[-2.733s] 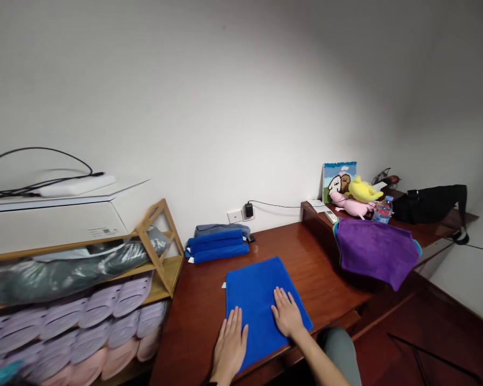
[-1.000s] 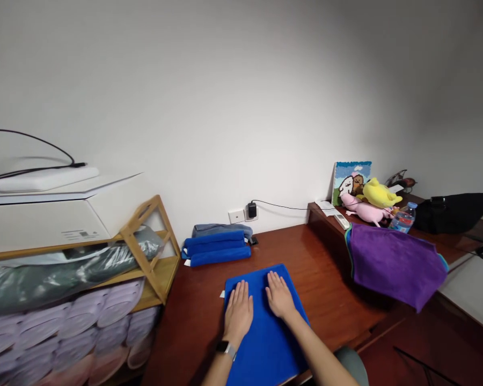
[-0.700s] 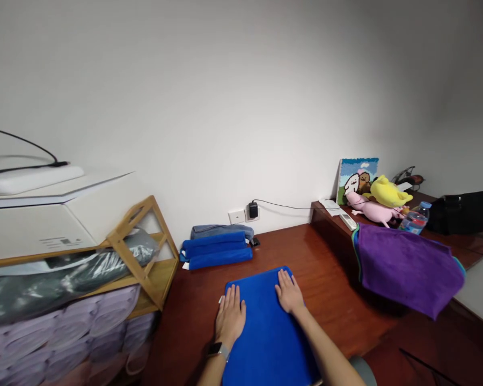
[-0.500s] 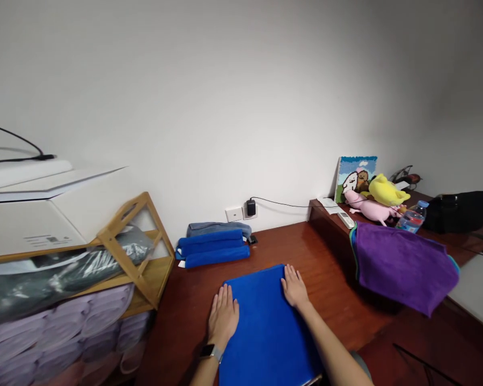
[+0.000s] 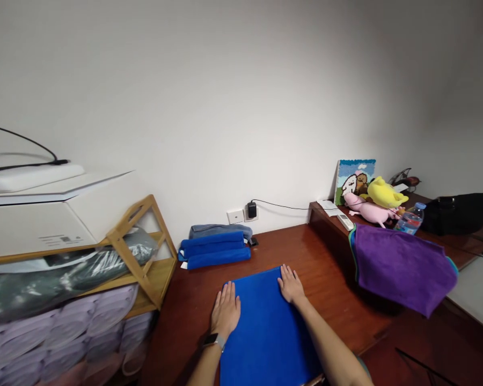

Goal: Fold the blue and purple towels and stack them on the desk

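A blue towel (image 5: 268, 327) lies spread flat on the reddish-brown wooden table (image 5: 193, 300), running off the bottom of the view. On its far left corner rests my left hand (image 5: 226, 310), palm down with fingers stretched out; a watch is on that wrist. My right hand (image 5: 291, 285) lies flat on the far right corner, fingers extended. Neither hand grips anything. Behind them, near the wall, are rolled or folded blue towels (image 5: 215, 251) with a grey-blue one (image 5: 221, 231) at the back.
At right, a purple cloth (image 5: 402, 268) hangs over a raised ledge holding a pink plush toy (image 5: 366, 209), a yellow plush toy (image 5: 386, 192), a bottle (image 5: 410, 219) and a remote (image 5: 345, 221). A wooden rack (image 5: 161, 268) with slippers and a white box (image 5: 32, 225) stands left.
Both hands stay flat on the towel's far corners; the right hand has shifted slightly left. The view has moved a little. Nothing was picked up or let go.
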A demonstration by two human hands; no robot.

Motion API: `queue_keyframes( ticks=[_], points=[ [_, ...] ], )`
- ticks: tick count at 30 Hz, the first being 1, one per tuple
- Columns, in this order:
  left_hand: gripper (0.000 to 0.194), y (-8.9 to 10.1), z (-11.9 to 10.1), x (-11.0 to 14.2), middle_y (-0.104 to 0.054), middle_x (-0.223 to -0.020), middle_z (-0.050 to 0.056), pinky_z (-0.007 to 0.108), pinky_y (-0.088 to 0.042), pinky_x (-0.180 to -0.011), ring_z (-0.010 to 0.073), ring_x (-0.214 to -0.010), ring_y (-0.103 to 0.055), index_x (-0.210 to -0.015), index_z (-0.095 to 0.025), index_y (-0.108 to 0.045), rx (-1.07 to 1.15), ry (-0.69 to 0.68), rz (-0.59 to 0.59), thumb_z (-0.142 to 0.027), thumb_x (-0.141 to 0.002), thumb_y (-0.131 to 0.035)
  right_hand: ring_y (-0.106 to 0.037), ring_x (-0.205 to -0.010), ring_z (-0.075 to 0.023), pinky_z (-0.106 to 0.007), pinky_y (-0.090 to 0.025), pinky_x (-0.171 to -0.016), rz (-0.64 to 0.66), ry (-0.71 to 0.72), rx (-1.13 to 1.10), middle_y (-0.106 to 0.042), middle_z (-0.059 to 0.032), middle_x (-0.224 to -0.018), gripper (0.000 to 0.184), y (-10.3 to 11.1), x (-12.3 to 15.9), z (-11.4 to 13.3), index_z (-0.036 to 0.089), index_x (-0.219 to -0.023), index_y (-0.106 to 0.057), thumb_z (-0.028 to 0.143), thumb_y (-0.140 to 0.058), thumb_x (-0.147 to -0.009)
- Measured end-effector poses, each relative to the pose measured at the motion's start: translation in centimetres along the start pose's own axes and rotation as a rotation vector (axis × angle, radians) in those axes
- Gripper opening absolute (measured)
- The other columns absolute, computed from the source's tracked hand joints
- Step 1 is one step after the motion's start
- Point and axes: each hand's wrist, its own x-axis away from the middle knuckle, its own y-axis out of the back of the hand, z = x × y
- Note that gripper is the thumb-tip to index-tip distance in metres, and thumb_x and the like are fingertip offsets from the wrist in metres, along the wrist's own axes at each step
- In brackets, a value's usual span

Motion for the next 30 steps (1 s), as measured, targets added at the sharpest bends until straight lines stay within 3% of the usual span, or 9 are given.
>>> queue_keyframes(
  ticks=[4,7,9,13,17,19,21,27,30],
  points=[
    [0.062,1.4,-2.9,0.4,-0.047,-0.164,0.017,0.051,-0.033,-0.13,0.028,-0.155,-0.041,-0.156,-0.007,-0.048,0.008,-0.064,-0.041,-0.03,-0.103,-0.025,-0.018,-0.163,-0.0249,-0.044,-0.014,-0.133,-0.069,0.07,-0.027,-0.024,-0.0118,-0.174,0.064,0.4,2.0,1.0,0.007,-0.167,-0.027,0.037,-0.023,-0.111],
    [0.059,0.6,-6.2,3.6,-0.044,-0.167,0.01,0.047,-0.036,-0.129,0.0242,-0.156,-0.04,-0.16,-0.016,-0.043,0.057,-0.235,-0.103,-0.033,-0.106,-0.026,-0.021,-0.162,-0.0238,-0.043,-0.017,-0.133,-0.144,0.255,-0.086,-0.028,-0.0069,-0.173,0.061,-2.7,5.6,3.9,0.016,-0.168,-0.03,0.039,-0.027,-0.111],
    [0.057,-0.8,-6.9,6.8,-0.044,-0.168,0.006,0.046,-0.039,-0.127,0.0236,-0.156,-0.041,-0.161,-0.022,-0.04,0.082,-0.28,-0.133,-0.033,-0.106,-0.03,-0.025,-0.161,-0.0224,-0.043,-0.02,-0.133,-0.154,0.348,-0.121,-0.03,-0.0028,-0.172,0.059,-4.9,8.2,4.7,0.023,-0.168,-0.031,0.042,-0.027,-0.112],
    [0.058,-3.5,-3.0,13.0,-0.05,-0.163,0.007,0.049,-0.046,-0.123,0.0261,-0.15,-0.049,-0.161,-0.023,-0.042,0.089,-0.112,-0.108,-0.035,-0.106,-0.03,-0.026,-0.16,-0.024,-0.046,-0.021,-0.133,-0.112,0.221,-0.124,-0.029,-0.0019,-0.172,0.062,-6.1,12.3,1.2,0.024,-0.167,-0.032,0.05,-0.028,-0.112],
    [0.062,-2.9,1.9,16.1,-0.042,-0.169,0.007,0.048,-0.04,-0.127,0.0243,-0.155,-0.041,-0.165,-0.018,-0.029,0.102,0.034,-0.084,-0.034,-0.106,-0.026,-0.026,-0.16,-0.0264,-0.048,-0.021,-0.133,-0.111,-0.022,-0.073,-0.03,-0.0068,-0.171,0.065,-3.8,14.0,-4.7,0.017,-0.166,-0.036,0.05,-0.029,-0.111],
    [0.063,-2.0,2.2,16.0,-0.042,-0.169,0.007,0.048,-0.039,-0.128,0.0239,-0.155,-0.041,-0.166,-0.018,-0.027,0.1,0.025,-0.112,-0.033,-0.105,-0.025,-0.024,-0.161,-0.0265,-0.047,-0.021,-0.133,-0.136,-0.073,-0.058,-0.03,-0.0083,-0.171,0.066,-3.0,14.1,-5.7,0.013,-0.165,-0.036,0.048,-0.028,-0.111],
    [0.063,-1.0,0.6,14.8,-0.042,-0.169,0.007,0.047,-0.04,-0.128,0.0233,-0.155,-0.041,-0.166,-0.019,-0.027,0.092,-0.008,-0.156,-0.034,-0.105,-0.026,-0.023,-0.161,-0.0257,-0.046,-0.022,-0.133,-0.178,-0.059,-0.061,-0.027,-0.0075,-0.172,0.066,-2.8,13.8,-4.5,0.013,-0.166,-0.033,0.047,-0.024,-0.111],
    [0.059,0.7,-7.3,8.6,-0.044,-0.166,0.011,0.05,-0.039,-0.127,0.0265,-0.155,-0.042,-0.161,-0.018,-0.041,0.093,-0.207,-0.061,-0.03,-0.104,-0.031,-0.022,-0.161,-0.0232,-0.044,-0.023,-0.133,-0.19,0.236,-0.104,-0.025,-0.0046,-0.172,0.061,-4.4,10.5,5.3,0.019,-0.169,-0.027,0.042,-0.021,-0.112],
    [0.059,0.1,-6.4,8.1,-0.046,-0.165,0.012,0.05,-0.037,-0.128,0.0268,-0.155,-0.042,-0.159,-0.016,-0.045,0.057,-0.134,-0.01,-0.031,-0.104,-0.031,-0.023,-0.161,-0.0229,-0.046,-0.021,-0.133,-0.132,0.242,-0.097,-0.028,-0.0059,-0.171,0.06,-4.9,9.4,5.8,0.019,-0.168,-0.029,0.041,-0.024,-0.112]
  ],
)
